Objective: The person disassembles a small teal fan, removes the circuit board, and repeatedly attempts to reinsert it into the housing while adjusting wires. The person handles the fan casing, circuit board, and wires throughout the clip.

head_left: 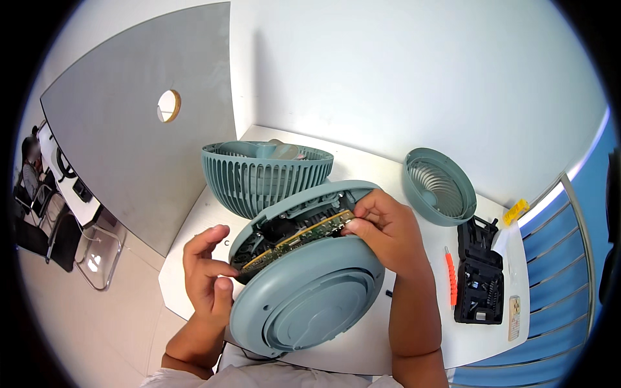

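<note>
A round grey-green fan base (310, 304) is tilted up in front of me, its two halves parted along the top. In the gap sits a green circuit board (301, 238) with a yellowish edge. My right hand (388, 229) pinches the board's right end between thumb and fingers. My left hand (208, 275) is at the base's left edge, fingers spread, with the index fingertip touching near the gap's left end. Behind the base stands a slatted grey-green fan housing (268, 178), with part of the fan blade (259, 150) showing inside.
On the white table (362, 165) at right lie a round fan grille (440, 187), an orange-handled screwdriver (451, 278), an open black tool case (480, 291) and a yellow object (516, 211). A grey partition (142, 129) stands left; metal railing (582, 252) right. A person sits far left.
</note>
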{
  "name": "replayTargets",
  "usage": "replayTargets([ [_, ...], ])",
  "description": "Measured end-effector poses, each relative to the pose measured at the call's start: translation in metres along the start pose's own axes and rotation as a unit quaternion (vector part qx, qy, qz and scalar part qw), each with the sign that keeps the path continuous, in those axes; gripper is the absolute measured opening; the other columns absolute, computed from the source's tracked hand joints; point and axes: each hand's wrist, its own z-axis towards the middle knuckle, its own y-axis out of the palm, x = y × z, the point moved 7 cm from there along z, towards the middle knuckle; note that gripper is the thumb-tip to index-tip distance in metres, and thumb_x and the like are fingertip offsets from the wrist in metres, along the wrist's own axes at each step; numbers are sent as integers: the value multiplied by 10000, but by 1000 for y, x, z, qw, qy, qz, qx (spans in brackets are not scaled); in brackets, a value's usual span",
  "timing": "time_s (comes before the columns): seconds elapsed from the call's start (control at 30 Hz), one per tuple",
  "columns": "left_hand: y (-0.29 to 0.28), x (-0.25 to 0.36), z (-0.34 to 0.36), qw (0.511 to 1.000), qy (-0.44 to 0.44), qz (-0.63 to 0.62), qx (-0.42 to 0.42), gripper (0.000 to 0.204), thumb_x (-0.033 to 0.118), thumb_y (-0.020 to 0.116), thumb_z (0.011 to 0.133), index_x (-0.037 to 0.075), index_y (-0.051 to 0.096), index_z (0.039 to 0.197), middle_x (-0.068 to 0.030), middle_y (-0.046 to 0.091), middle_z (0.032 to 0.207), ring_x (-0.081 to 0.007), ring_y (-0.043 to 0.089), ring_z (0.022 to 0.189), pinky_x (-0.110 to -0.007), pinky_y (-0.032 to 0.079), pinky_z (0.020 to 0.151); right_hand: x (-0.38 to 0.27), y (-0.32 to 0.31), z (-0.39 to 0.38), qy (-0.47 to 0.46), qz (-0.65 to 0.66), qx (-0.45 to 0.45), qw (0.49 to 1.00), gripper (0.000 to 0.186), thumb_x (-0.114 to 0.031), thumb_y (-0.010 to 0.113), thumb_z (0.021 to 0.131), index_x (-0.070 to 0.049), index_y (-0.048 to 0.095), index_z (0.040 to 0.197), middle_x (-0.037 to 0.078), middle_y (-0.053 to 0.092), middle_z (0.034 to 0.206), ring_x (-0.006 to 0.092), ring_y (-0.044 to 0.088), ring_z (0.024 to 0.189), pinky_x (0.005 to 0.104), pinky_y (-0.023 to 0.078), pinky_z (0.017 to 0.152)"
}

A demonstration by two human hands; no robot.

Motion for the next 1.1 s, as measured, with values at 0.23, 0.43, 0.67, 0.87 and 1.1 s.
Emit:
replayTargets([
  [0.23, 1, 12, -8, 997, -58, -7, -57, 582, 610, 581, 835, 38, 608, 730, -226, 435, 1317, -358, 403, 1267, -482, 308, 1043, 5, -5, 1, 22, -39, 4, 999, 127, -70, 653, 835, -19, 538, 858, 43, 597, 680, 86, 541, 627, 240, 426, 607],
  [0.43, 14, 13, -18, 984, -103, 35, -142, 594, 457, 847, 615, 66, 526, 928, -186, 228, 1421, -406, 256, 1338, -520, 244, 1066, 3, -2, -2, 0, -19, -6, 1000, 112, -17, 626, 848, -4, 520, 882, 5, 564, 778, 48, 531, 713, 209, 430, 648],
  [0.67, 13, 17, -19, 992, -97, -5, -83, 442, 342, 766, 690, 58, 545, 947, -174, 234, 1412, -371, 235, 1341, -524, 226, 1067, -1, 0, -9, -48, -25, 68, 996, 147, -72, 648, 842, -2, 529, 890, 52, 578, 709, 90, 516, 625, 248, 437, 610],
  [0.87, 14, 28, -24, 991, -64, 9, -114, 436, 317, 738, 720, 62, 530, 1007, -201, 221, 1446, -352, 193, 1375, -498, 143, 1101, 16, -7, -4, -20, 53, 41, 998, 102, -39, 632, 844, -15, 538, 872, 7, 588, 761, 67, 521, 673, 218, 427, 631],
  [1.1, 20, 25, -34, 990, 8, -1, -143, 459, 369, 739, 743, 49, 538, 1004, -240, 189, 1443, -408, 183, 1374, -516, 158, 1105, 2, -10, -1, 61, 36, -38, 997, 81, -20, 604, 854, -13, 525, 870, 41, 605, 798, 99, 599, 756, 240, 488, 695],
])
